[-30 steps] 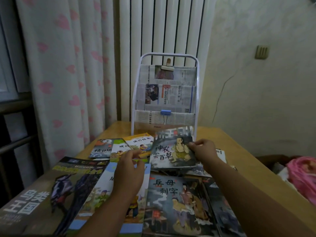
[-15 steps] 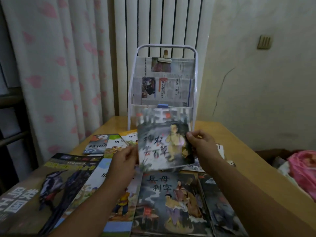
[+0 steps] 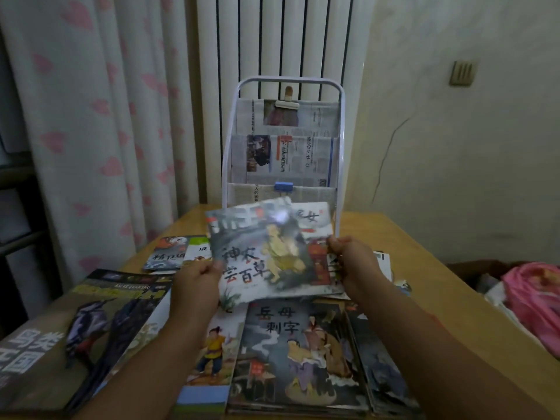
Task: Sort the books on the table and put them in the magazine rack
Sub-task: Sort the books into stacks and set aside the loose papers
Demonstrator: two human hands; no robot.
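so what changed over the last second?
Both hands, left and right, lifted the grey picture book off the table toward the magazine rack; a second book now shows behind it. Books on the table stayed put.

Both hands, left hand point(image 3: 198, 275) and right hand point(image 3: 353, 262), hold a grey picture book point(image 3: 266, 256) (tilted) before the white magazine rack point(image 3: 341, 140).

book covers point(image 3: 266, 253): glossy paper | rack point(image 3: 341, 140): white metal | table point(image 3: 424, 268): smooth wood
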